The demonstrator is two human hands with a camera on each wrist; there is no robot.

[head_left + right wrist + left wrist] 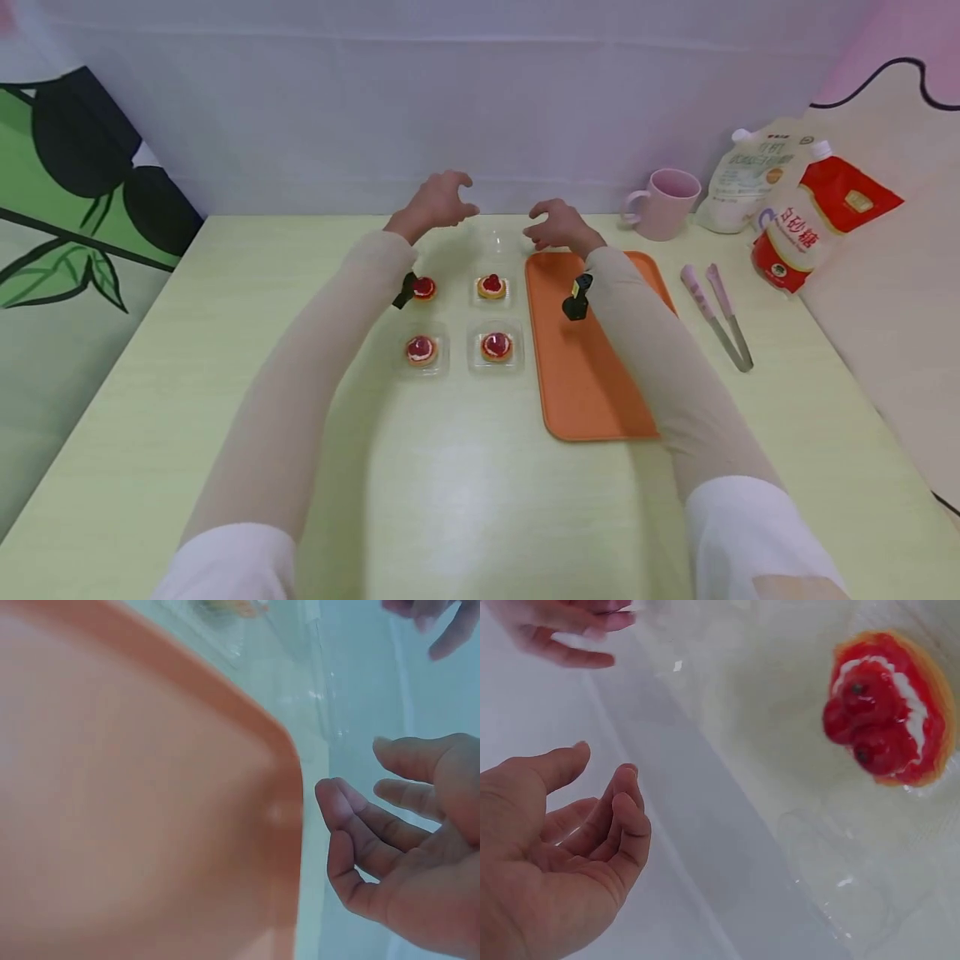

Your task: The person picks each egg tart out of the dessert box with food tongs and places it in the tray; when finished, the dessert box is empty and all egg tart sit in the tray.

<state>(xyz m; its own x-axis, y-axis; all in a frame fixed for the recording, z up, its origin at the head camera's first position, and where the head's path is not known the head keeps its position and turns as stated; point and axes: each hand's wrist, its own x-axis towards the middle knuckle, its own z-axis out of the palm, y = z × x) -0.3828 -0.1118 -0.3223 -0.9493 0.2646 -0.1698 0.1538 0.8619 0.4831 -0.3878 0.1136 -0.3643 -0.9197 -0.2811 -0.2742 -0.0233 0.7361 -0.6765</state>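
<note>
Both hands hover over the far edge of the table, fingers loosely bent, and neither holds anything. My left hand [441,202] is behind the back left red-topped tart [424,288], which shows large with cream and red berries in the left wrist view. Beyond the tray's far end is my right hand [561,225], its palm facing the left hand. Between the hands, clear plastic [496,242] glints behind the back right tart [492,286]. Nearer to me sit a front left tart [421,350] and a front right tart [497,347], each in a clear plastic box.
An orange tray [577,400] lies under my right forearm. Right of it are tongs [722,321] with pinkish handles. At the back right stand a pink mug [670,202], a whitish spouted pouch [738,185] and a red-and-white pouch [806,225]. A pale cloth wall [480,108] rises behind the table.
</note>
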